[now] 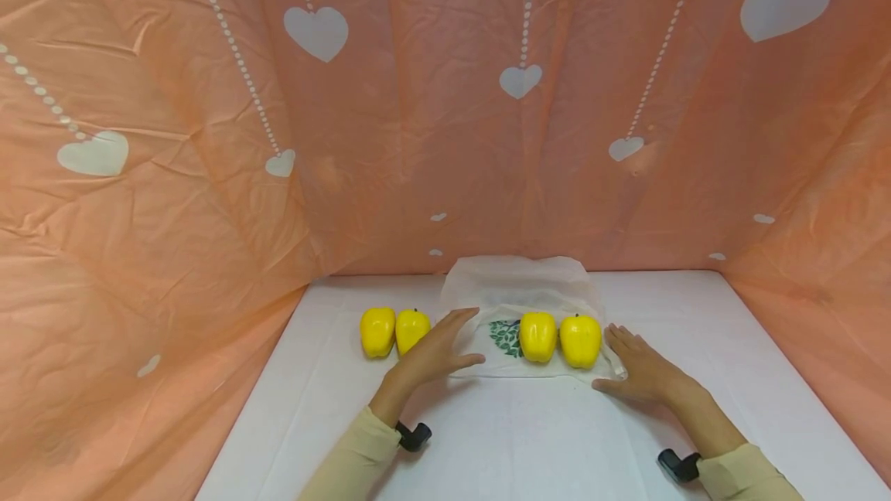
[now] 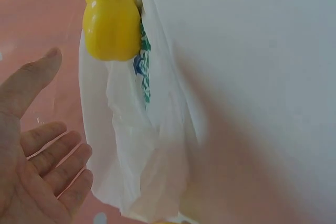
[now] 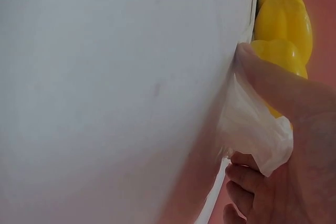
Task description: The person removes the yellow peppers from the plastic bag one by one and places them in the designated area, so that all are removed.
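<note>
Two yellow bell peppers [image 1: 538,337] lie side by side on a thin white plastic bag [image 1: 515,281] printed with a green leafy tree. Beyond the bag's left end are two more yellow bell peppers [image 1: 378,332], one partly hidden behind my left hand [image 1: 431,354]. That hand hovers by the bag's left end, holding nothing, its thumb and fingers spread in the left wrist view. At the opposite end, my right hand [image 1: 643,369] is beside the rightmost pepper. In the right wrist view a crumpled edge of the bag [image 3: 252,129] lies between its thumb and fingers, which stand apart.
A white cloth [image 1: 515,439] covers the table. An orange sheet with white hearts [image 1: 418,138] hangs behind it and along both sides. Each wrist carries a small black camera [image 1: 415,437].
</note>
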A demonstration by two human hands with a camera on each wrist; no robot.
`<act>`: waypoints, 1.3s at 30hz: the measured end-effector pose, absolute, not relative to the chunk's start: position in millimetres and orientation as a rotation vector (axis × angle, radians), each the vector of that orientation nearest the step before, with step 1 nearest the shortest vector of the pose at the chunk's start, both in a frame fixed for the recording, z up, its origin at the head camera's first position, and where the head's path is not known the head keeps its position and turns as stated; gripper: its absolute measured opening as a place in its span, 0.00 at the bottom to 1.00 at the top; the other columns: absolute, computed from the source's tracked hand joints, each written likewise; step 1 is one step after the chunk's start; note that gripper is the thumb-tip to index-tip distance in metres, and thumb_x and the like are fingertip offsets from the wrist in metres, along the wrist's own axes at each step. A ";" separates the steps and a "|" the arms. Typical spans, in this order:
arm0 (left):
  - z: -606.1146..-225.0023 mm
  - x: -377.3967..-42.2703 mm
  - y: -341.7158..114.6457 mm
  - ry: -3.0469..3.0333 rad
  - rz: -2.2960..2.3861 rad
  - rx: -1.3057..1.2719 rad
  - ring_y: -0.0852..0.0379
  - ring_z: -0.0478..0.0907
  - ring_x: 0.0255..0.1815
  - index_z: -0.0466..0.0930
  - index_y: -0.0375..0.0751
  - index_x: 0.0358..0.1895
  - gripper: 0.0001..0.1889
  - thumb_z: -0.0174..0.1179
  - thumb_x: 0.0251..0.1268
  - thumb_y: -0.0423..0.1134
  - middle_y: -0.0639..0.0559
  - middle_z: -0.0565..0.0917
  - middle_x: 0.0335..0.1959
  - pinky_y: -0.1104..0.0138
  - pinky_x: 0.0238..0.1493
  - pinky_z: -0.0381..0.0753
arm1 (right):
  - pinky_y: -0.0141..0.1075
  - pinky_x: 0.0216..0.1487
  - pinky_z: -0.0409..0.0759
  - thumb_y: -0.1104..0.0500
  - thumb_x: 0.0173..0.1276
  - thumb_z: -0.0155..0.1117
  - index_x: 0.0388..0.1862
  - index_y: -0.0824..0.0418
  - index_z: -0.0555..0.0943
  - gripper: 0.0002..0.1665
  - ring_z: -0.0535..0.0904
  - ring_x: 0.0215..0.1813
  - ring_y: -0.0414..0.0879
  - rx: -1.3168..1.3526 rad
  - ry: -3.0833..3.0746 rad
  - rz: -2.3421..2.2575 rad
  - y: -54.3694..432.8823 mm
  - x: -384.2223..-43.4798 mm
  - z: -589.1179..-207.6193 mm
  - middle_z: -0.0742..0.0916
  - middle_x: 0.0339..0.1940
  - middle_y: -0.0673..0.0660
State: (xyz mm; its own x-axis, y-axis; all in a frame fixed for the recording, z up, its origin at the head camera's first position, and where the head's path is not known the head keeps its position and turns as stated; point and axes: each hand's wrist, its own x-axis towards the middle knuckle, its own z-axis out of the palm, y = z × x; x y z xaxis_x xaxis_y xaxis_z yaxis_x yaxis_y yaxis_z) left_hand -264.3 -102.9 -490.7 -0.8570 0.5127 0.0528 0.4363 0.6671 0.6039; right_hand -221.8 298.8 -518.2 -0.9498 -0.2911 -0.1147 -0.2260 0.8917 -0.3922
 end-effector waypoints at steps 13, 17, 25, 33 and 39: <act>-495.2 -267.7 -82.2 2.708 0.944 0.843 0.47 0.66 0.82 0.61 0.48 0.85 0.46 0.73 0.71 0.54 0.48 0.66 0.84 0.49 0.81 0.68 | 0.70 0.82 0.50 0.34 0.64 0.77 0.83 0.77 0.56 0.69 0.52 0.84 0.76 -0.379 2.872 -0.579 298.3 -222.5 -517.4 0.59 0.84 0.79; -497.7 -269.7 -75.9 2.717 0.912 0.844 0.47 0.67 0.82 0.60 0.49 0.86 0.46 0.73 0.71 0.54 0.49 0.66 0.84 0.50 0.81 0.69 | 0.70 0.82 0.50 0.34 0.64 0.77 0.83 0.78 0.57 0.68 0.52 0.84 0.76 -0.384 2.871 -0.581 297.9 -222.1 -517.2 0.60 0.84 0.79; -500.4 -272.6 -65.8 2.738 0.869 0.845 0.48 0.67 0.82 0.62 0.47 0.85 0.46 0.74 0.70 0.54 0.48 0.67 0.83 0.52 0.81 0.68 | 0.70 0.82 0.51 0.35 0.64 0.77 0.83 0.78 0.57 0.68 0.53 0.84 0.77 -0.388 2.878 -0.563 296.4 -222.4 -516.0 0.60 0.83 0.80; -504.4 -274.2 -54.1 2.754 0.842 0.874 0.48 0.66 0.82 0.62 0.43 0.84 0.47 0.75 0.69 0.54 0.47 0.67 0.83 0.55 0.82 0.67 | 0.71 0.81 0.51 0.34 0.64 0.77 0.84 0.76 0.57 0.69 0.52 0.84 0.77 -0.358 2.869 -0.565 296.3 -221.5 -513.1 0.59 0.84 0.79; -503.6 -273.9 -43.5 2.771 0.831 0.864 0.49 0.68 0.81 0.62 0.46 0.84 0.47 0.76 0.67 0.55 0.47 0.68 0.82 0.54 0.81 0.69 | 0.72 0.81 0.51 0.32 0.63 0.77 0.85 0.74 0.56 0.70 0.52 0.84 0.77 -0.345 2.860 -0.574 296.5 -221.2 -514.1 0.59 0.85 0.78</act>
